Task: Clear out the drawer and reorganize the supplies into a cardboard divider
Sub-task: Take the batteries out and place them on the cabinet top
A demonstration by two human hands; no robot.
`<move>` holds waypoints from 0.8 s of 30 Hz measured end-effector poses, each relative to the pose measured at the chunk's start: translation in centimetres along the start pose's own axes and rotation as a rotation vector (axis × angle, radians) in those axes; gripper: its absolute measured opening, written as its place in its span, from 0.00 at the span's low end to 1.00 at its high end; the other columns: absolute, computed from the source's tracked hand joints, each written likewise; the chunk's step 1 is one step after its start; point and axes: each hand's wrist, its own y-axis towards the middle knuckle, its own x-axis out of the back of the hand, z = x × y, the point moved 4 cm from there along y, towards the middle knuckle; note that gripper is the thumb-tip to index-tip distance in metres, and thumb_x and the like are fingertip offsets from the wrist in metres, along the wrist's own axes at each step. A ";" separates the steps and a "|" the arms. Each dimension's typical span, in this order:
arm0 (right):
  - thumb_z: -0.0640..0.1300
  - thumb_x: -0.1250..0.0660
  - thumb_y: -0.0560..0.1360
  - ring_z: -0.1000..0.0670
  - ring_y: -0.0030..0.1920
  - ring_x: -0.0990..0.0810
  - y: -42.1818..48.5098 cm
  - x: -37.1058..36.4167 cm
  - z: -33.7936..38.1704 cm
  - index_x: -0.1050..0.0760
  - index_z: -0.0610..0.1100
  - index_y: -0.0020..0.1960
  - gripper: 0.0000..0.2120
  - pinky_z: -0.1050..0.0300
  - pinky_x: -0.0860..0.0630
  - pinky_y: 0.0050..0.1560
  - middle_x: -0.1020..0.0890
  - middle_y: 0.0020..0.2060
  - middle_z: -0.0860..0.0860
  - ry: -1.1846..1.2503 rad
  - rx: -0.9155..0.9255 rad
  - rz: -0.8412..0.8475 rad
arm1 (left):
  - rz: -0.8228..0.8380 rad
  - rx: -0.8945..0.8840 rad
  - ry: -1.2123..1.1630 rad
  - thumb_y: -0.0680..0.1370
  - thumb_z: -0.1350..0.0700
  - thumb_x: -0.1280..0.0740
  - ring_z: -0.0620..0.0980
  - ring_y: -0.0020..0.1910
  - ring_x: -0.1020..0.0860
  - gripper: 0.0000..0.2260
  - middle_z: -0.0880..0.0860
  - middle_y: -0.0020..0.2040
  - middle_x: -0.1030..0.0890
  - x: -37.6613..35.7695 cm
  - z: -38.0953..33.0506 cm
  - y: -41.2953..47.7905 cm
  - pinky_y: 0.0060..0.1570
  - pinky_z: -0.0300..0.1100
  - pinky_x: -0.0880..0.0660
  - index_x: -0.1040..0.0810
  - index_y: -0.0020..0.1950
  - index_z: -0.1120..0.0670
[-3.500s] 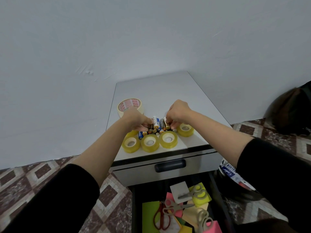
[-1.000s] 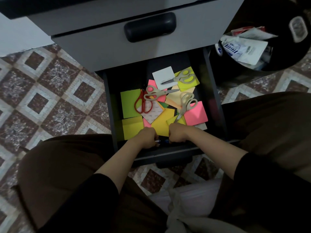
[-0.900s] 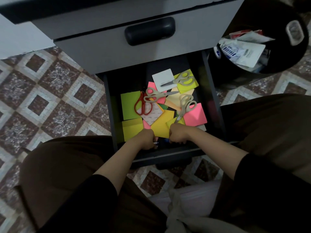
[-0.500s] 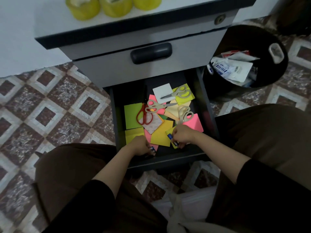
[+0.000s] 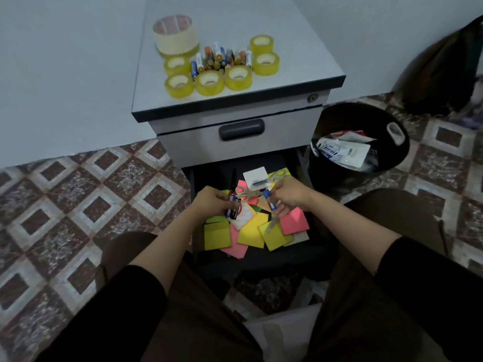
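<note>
The dark lower drawer (image 5: 300, 253) stands pulled out, full of coloured sticky-note pads (image 5: 249, 235) and grey-handled scissors (image 5: 247, 192). My left hand (image 5: 213, 202) grips blue batteries (image 5: 233, 209) above the drawer. My right hand (image 5: 287, 194) holds a blue battery (image 5: 270, 201) above the drawer as well. On the cabinet top (image 5: 300, 53) stand several batteries (image 5: 222, 58), ringed by small yellow tape rolls (image 5: 209, 82); a large cream tape roll (image 5: 175, 33) is behind them.
A black waste bin (image 5: 366, 126) with paper and packaging stands right of the cabinet. The upper drawer (image 5: 241, 138) is closed. Patterned floor tiles lie on both sides. My knees flank the open drawer. A dark bag (image 5: 444, 66) leans at the wall.
Both hands rose from the drawer's front edge with batteries in them. My view tilted up, so the cabinet top is in sight again.
</note>
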 end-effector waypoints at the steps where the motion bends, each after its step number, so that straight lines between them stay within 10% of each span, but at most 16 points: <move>1: 0.31 0.36 0.75 0.47 0.23 0.21 -0.5 0.3 0.8 0.27 0.34 0.44 0.01 0.59 0.23 0.22 0.24 0.32 0.41 0.009 0.025 -0.014 | -0.002 -0.012 -0.027 0.71 0.56 0.26 0.48 0.33 0.27 0.13 0.55 0.32 0.26 0.3 -0.9 -0.4 0.36 0.39 0.26 0.23 0.33 0.63; 24: 0.28 0.34 0.72 0.49 0.27 0.24 -5.2 10.9 22.5 0.29 0.41 0.41 0.10 0.58 0.22 0.29 0.24 0.31 0.44 0.138 0.482 -0.222 | -0.256 -0.186 -0.319 0.71 0.63 0.27 0.40 0.19 0.25 0.09 0.48 0.19 0.25 16.0 -19.5 -2.3 0.25 0.32 0.24 0.25 0.35 0.61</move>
